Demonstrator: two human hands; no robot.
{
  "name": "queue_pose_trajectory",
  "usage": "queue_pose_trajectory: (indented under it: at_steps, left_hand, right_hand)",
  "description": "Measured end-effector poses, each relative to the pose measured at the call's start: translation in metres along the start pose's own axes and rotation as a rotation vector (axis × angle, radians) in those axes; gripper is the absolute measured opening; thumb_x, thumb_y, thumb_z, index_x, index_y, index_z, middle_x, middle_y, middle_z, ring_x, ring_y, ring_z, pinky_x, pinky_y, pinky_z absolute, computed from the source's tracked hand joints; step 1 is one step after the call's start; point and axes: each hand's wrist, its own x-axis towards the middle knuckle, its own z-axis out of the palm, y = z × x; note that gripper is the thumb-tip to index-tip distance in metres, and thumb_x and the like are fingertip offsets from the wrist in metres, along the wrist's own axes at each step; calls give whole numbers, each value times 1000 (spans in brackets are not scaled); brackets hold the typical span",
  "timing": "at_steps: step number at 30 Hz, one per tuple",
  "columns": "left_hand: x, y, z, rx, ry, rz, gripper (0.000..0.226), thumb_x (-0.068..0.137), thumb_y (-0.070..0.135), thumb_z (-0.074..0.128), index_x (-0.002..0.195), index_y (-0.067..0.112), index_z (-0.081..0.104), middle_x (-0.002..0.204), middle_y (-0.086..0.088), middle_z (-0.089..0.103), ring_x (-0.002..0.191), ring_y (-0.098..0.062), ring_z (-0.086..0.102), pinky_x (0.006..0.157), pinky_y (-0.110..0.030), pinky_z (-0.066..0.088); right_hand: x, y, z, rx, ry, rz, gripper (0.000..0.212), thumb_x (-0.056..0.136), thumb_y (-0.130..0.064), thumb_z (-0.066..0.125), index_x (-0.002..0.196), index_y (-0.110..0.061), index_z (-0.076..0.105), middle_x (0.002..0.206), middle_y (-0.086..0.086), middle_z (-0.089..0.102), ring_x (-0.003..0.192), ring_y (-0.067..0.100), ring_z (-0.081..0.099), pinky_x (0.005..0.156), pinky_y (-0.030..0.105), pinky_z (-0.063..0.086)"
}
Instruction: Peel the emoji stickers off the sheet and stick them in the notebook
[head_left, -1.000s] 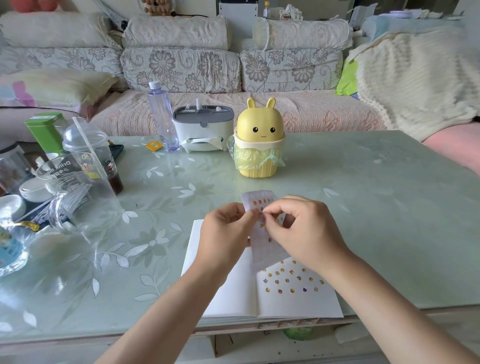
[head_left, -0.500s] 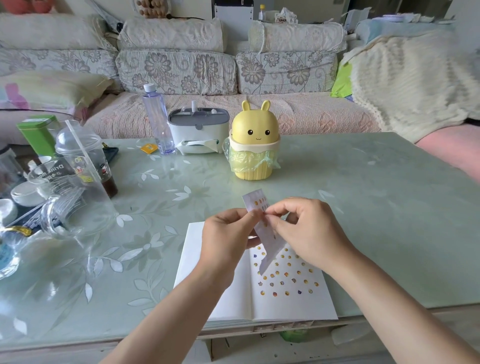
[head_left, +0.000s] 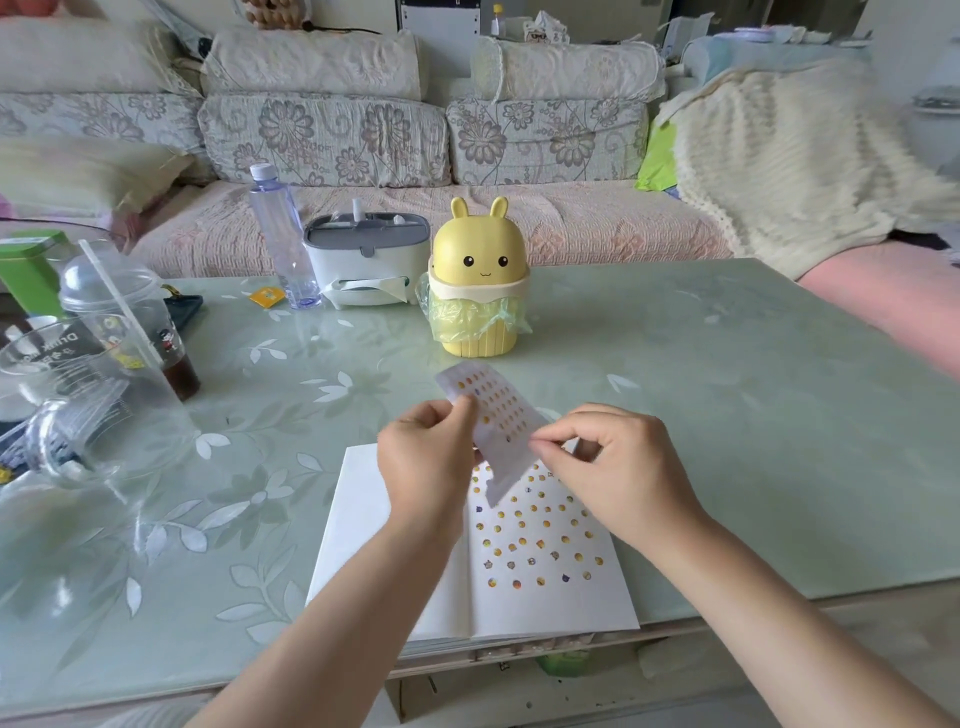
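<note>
The left hand (head_left: 426, 457) pinches the sticker sheet (head_left: 498, 415) by its left edge, thumb on the printed face and fingers behind. The right hand (head_left: 618, 467) has thumb and forefinger closed narrowly on the sheet's right edge, the other fingers loosely curled. Whether a sticker is already lifted between those tips is too small to tell. A second ago the two hands met fingertip to fingertip at the middle of the sheet and hid most of it. Now they have drawn apart, the right one has slid out toward 3 o'clock, and the sheet leans with its top toward 11 o'clock, showing rows of stickers not yet taken. That reads as a fresh peel starting or just finishing at the edge, so the next sticker is probably about to go down. The sheet hangs just above the open notebook (head_left: 545, 545), which lies at 6 o'clock from the grip on the glass table (head_left: 727, 415). Its right page is already dotted with many emoji and its left page is blank. The task looks well along, though not done. At 12 o'clock beyond the sheet stands a yellow rabbit-eared bin (head_left: 480, 291), and clear plastic cups (head_left: 119, 332) crowd the 9 o'clock side.
</note>
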Motion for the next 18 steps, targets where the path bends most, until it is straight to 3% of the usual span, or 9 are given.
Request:
queue_pose_trajectory:
  at_steps: [3,6,9,13,18]
  left_hand:
    - [11,2,-4,10,23,22,27,85,17,70,80,-9,63,85,-24,73,79,-32,76,78,-49,63]
    - [12,1,-5,44,3,41,30,85,18,69,78,-9,61,84,-22,73,78,-31,76,79,-51,63]
    - [11,-2,-5,60,-12,60,33,86,18,69,78,-12,57,80,-26,70,83,-38,74,74,-50,63]
    - [11,-3,-4,95,-38,99,36,81,27,70,68,-2,54,73,-24,63,88,-45,69,76,-55,62]
    - [8,-2,-5,143,-48,130,37,74,36,69,66,3,55,82,-30,64,86,-45,69,81,-60,59]
  right_hand:
    - [-10,23,-7,-201,-122,48,10,77,-27,82,72,-32,74,66,-26,56,63,2,52,55,14,36]
    - [-24,37,-4,-299,-308,65,11,77,-25,80,71,-31,74,72,-23,63,61,-3,48,55,7,29]
    - [-30,40,2,-298,-389,53,10,79,-24,77,71,-29,74,75,-17,66,64,1,49,55,14,35]
    - [-24,37,3,-294,-485,102,7,87,-32,73,81,-30,77,77,-19,61,70,2,51,65,22,40]
    - [-9,34,2,-313,-632,214,8,87,-38,73,87,-31,77,89,-19,68,83,4,59,76,24,48]
